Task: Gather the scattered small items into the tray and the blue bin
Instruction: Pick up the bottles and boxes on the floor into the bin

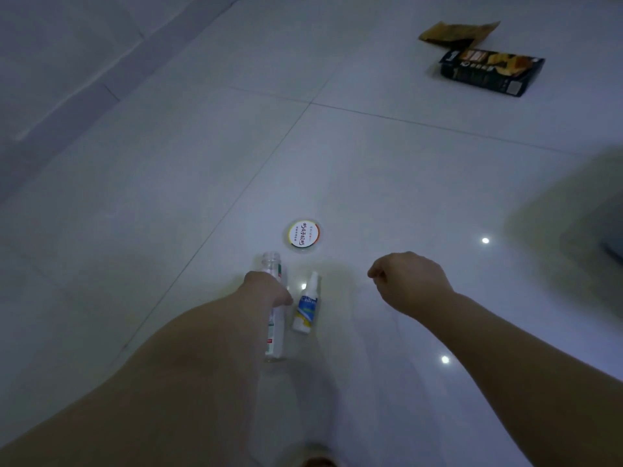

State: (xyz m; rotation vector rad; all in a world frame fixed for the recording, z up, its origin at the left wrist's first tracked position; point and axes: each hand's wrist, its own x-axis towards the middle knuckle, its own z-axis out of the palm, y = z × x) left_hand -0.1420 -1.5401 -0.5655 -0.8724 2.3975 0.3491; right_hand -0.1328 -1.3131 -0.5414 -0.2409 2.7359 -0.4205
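Observation:
A clear plastic bottle [273, 335] without a cap lies on the tiled floor, its neck pointing away from me. My left hand [268, 289] reaches down over its upper half, with the fingers wrapped round it. Just right of it lies a small white spray bottle [307, 306] with a blue and yellow label, untouched. A round lid [304, 234] with printed writing lies flat a little farther off. My right hand [409, 281] hovers to the right of the spray bottle, fingers loosely curled, holding nothing.
A black snack box [490, 74] and a torn brown wrapper [458, 33] lie on the floor at the far right. A blurred grey shape [583, 210] fills the right edge. A wall base [67, 106] runs along the left.

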